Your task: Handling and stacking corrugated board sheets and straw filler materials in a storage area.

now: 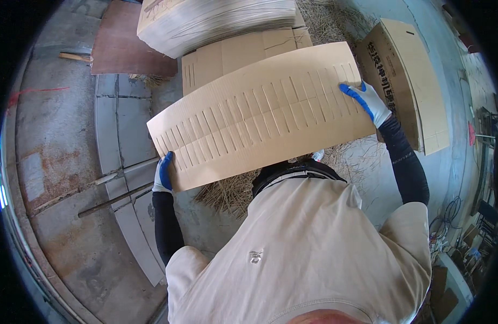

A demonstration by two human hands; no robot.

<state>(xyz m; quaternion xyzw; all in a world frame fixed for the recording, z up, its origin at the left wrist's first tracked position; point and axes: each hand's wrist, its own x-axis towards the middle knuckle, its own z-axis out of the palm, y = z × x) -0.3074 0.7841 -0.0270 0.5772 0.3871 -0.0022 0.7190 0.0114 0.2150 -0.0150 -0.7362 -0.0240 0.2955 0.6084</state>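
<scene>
A long brown cardboard sheet (227, 156), cut with a row of parallel slits, spans the space in front of my body. My left hand (163, 174), in a white and blue work glove, grips its lower left end. At the right end my right hand (369, 102), gloved the same way, holds the edge with the blue thumb lying on the top face. The sheet is tilted, its right end farther from me than its left. Fingers under the board are hidden on both sides.
Beyond the sheet stands a tall stack of thin flat sheets (222, 27), with more cardboard (233, 54) below it. Folded cartons (411, 86) lean at the right. Cardboard strips litter the floor (227, 191). A reddish-brown board (127, 43) and metal bars (116, 197) lie left.
</scene>
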